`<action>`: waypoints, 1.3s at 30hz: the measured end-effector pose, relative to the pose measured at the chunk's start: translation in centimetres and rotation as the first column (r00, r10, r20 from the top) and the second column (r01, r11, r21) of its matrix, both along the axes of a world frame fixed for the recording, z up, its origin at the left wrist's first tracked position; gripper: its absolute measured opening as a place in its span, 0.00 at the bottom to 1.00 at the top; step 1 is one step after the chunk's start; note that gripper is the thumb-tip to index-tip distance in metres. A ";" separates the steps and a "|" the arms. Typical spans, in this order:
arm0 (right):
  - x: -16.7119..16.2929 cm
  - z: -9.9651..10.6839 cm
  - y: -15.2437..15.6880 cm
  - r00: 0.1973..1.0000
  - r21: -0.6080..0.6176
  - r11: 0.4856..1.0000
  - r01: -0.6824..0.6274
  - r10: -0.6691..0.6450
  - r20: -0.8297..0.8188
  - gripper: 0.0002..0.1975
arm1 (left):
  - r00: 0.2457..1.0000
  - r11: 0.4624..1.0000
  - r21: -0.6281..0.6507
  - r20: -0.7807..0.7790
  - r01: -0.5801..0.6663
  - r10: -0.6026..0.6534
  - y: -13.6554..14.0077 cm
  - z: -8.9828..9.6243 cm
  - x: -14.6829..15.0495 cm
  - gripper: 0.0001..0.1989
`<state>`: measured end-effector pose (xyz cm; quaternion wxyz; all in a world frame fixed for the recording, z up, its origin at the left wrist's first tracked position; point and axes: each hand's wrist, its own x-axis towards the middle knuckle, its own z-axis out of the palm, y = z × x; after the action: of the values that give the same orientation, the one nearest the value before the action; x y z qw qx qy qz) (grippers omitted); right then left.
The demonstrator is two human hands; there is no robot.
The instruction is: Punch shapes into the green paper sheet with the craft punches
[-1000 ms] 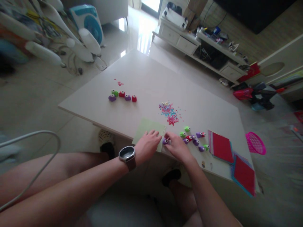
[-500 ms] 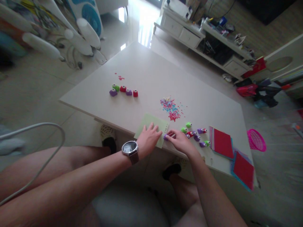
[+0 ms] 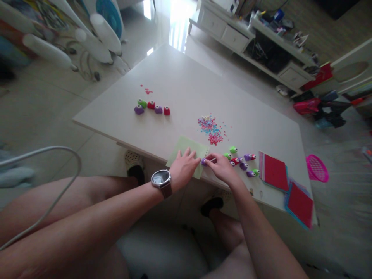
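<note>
My left hand, with a watch on its wrist, lies flat on a pale green sheet of paper at the near edge of the white table. My right hand grips a small purple paper punch set on the sheet's right edge. Just right of that hand lies a cluster of several small punches in green, red and purple. A heap of pink and blue punched bits lies behind the sheet.
A row of several more punches sits at the table's left, with a few pink bits behind it. Stacks of red and blue paper lie at the near right corner. A pink basket is on the floor.
The view has tilted down a little. Both hands stay at the sheet's right edge, the right one pressing on the purple punch; the left fingers have shifted slightly.
</note>
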<state>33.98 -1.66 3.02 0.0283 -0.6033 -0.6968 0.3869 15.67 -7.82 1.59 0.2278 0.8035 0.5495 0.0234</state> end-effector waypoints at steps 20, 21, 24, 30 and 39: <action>-0.8 -0.7 1.8 0.976 -0.031 0.995 0.091 -0.083 0.203 0.12 | 1.000 0.996 -0.081 0.005 0.027 -0.027 0.6 0.1 0.0 0.39; -1.0 -0.7 1.8 0.977 -0.044 0.995 0.089 -0.079 0.197 0.12 | 1.000 0.996 -0.085 -0.004 0.024 -0.025 0.6 0.2 0.1 0.39; -1.2 -0.4 1.8 0.979 -0.057 0.996 0.065 -0.053 0.197 0.11 | 0.999 0.997 -0.077 -0.035 0.023 -0.026 0.7 0.4 0.1 0.39; -0.6 0.9 1.4 0.972 0.006 1.000 -0.021 0.019 0.234 0.07 | 0.998 0.998 -0.007 -0.010 0.062 -0.062 0.8 -0.2 -0.4 0.41; 0.0 0.5 -0.1 0.942 0.139 0.970 -0.199 0.150 0.300 0.13 | 0.998 0.999 -0.019 -0.040 0.042 -0.043 0.6 -0.3 -0.1 0.31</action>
<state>34.00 -1.78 3.54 -0.0572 -0.5842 -0.7743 0.2363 15.52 -7.27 1.32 0.2241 0.8133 0.5370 -0.0026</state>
